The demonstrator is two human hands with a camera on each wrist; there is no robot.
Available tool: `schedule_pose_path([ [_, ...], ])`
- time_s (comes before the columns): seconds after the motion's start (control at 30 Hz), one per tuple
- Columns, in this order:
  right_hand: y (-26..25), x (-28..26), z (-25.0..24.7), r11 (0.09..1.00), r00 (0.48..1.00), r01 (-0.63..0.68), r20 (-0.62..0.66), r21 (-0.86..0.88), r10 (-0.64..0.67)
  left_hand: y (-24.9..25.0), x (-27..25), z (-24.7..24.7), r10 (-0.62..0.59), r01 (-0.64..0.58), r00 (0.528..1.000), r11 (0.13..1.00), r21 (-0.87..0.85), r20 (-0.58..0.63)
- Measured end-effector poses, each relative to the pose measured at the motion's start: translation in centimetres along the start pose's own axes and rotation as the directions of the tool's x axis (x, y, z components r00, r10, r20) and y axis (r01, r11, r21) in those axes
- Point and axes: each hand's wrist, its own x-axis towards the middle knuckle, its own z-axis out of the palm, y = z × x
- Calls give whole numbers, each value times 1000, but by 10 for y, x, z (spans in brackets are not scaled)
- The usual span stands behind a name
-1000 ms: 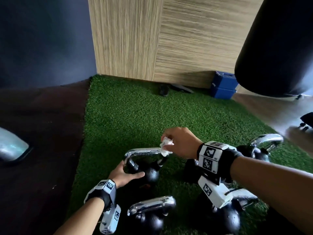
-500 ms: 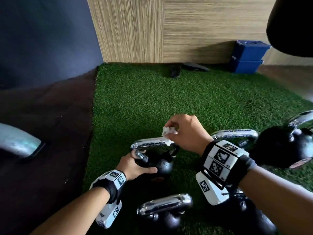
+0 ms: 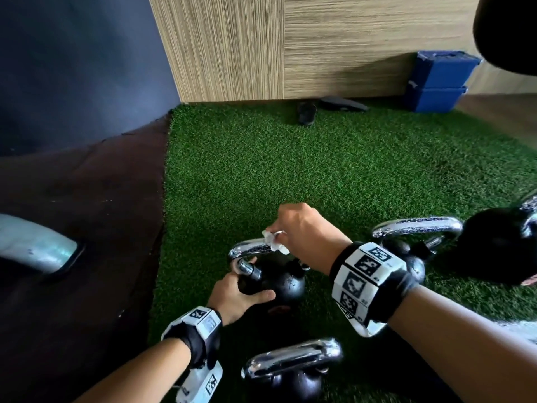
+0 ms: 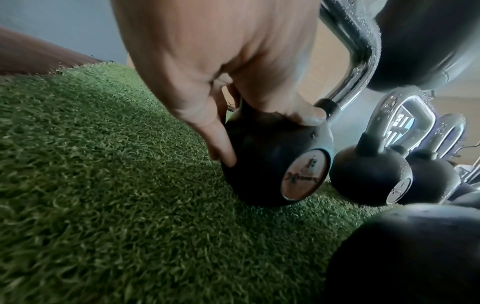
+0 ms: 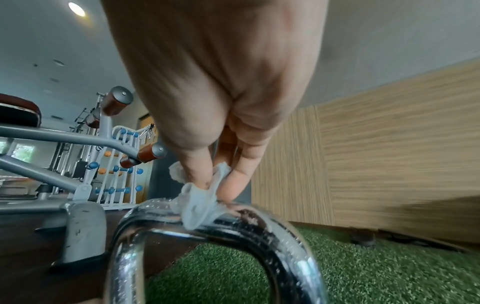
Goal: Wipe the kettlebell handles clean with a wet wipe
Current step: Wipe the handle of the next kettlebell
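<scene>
**Describer:** The right hand (image 3: 305,231) pinched a small crumpled wet wipe (image 3: 273,242) between thumb and fingertips (image 5: 228,185), pressing it onto the top bar of a chrome handle (image 3: 250,248). That handle belonged to a black kettlebell (image 3: 279,283) standing on green turf (image 3: 290,170). The left hand (image 3: 235,295) curled around the near left side of the kettlebell's ball — thumb across the front, fingers round the far side — steadying it.

**Listener:** What else stood near that kettlebell?

**Describer:** A second kettlebell (image 3: 293,370) sat just in front of it, toward the person. A third kettlebell (image 3: 412,245) stood to its right, behind the right wrist.

**Listener:** What could have gone wrong?

**Describer:** The wipe was bunched small, so it likely touched only a narrow strip; the underside and the curved legs of the handle could have been missed. The pinch looked light — a hard stroke might have dragged the wipe out of the fingers and onto the turf, dirtying it. If the left hand had slackened, sideways pressure on the bar could have tipped the kettlebell toward its close neighbours, or onto the fingers beneath.
</scene>
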Motion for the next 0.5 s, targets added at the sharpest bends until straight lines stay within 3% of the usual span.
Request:
schedule_pose_path([
  [0.23,14,-5,-16,992,995,-95,-15,-84,94,3,5,-3,73,-70,997,995,-73,28],
  [0.5,37,-17,-19,980,978,-196,-69,24,197,2,7,-5,66,-66,998,998,-10,15],
])
